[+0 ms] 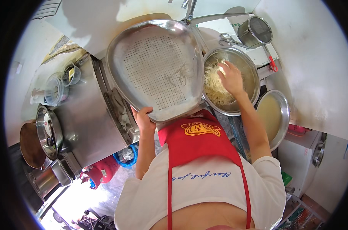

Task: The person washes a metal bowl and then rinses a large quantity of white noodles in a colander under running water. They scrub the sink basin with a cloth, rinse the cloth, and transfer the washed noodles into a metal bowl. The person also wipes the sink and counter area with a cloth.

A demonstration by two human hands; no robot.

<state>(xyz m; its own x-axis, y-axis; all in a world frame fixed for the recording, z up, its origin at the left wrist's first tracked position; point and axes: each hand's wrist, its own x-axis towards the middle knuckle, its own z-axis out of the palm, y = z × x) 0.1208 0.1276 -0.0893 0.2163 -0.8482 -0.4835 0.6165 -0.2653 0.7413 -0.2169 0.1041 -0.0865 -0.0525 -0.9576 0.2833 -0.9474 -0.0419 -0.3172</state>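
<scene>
My left hand (144,118) grips the near-left rim of a large perforated stainless-steel colander (151,74), thumb on top. The colander tilts so its inner face shows, and a few thin strands (178,75) cling there. To its right stands a round steel bowl (250,77) with a heap of pale, thin noodle-like strands (218,86). My right hand (232,79) is over this heap, its fingers apart at the strands; the fingertips' contact is partly hidden.
Cloudy liquid fills a second steel bowl (270,119) at the right. Behind are scissors (227,38), a cylindrical mesh strainer (254,31) and a faucet (189,14). Left are a steel counter (84,112), plastic tubs (55,89), a steel basin (49,132) and a red gas cylinder (103,171).
</scene>
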